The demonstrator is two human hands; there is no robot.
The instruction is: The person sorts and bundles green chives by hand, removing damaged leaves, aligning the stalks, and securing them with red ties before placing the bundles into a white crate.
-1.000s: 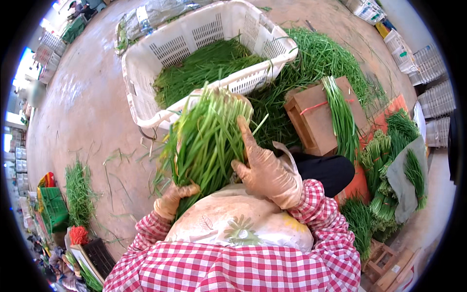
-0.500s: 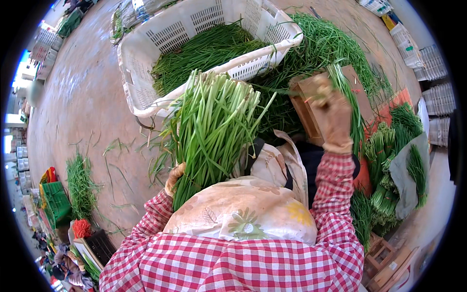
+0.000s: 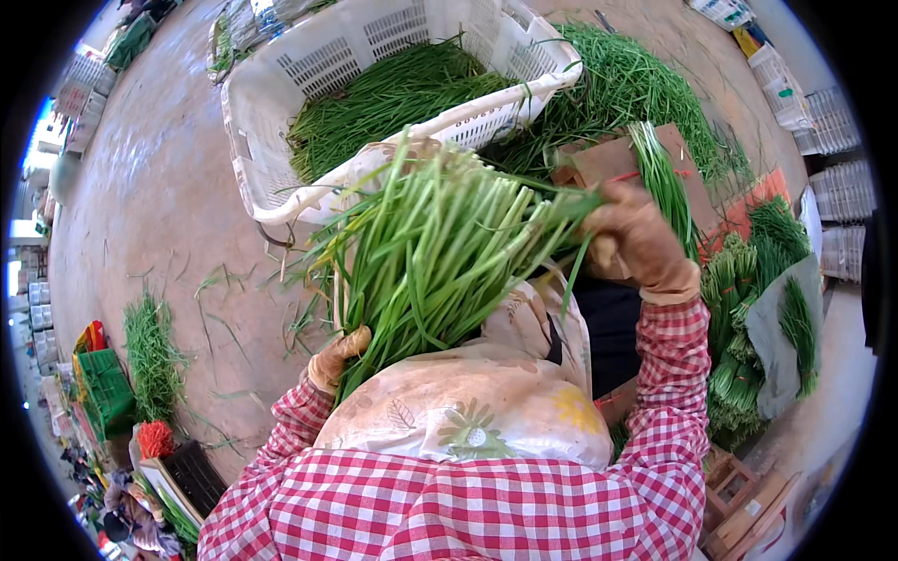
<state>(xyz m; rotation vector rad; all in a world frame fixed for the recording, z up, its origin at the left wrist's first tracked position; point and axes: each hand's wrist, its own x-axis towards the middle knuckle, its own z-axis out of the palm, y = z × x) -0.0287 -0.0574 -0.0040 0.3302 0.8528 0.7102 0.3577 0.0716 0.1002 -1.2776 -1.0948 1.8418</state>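
Note:
A thick bunch of green chives [image 3: 440, 252] with pale cut ends rests against my lap and apron, its ends pointing away from me. My left hand [image 3: 340, 358], in a tan glove, is closed around the bunch's near left side. At the bunch's far right edge my gloved right hand [image 3: 645, 238] is closed on a few chive strands, its fingers slightly blurred. Just beyond that hand, a smaller bundle of chives [image 3: 662, 178] lies over a brown cardboard box [image 3: 608, 161]. Part of the box is hidden behind my right hand.
Ahead stands a white slatted crate [image 3: 267, 192] holding loose chives. A large heap of chives [image 3: 636, 79] lies right of it. Tied bundles [image 3: 734, 346] and a grey cloth [image 3: 776, 337] are at the right. Leftward are a small chive pile [image 3: 152, 360] and red ties [image 3: 156, 438].
My right hand has come back from above the cardboard box to the big bunch's right edge. The bunch has fanned out rightward, and my left hand shows more of its fingers.

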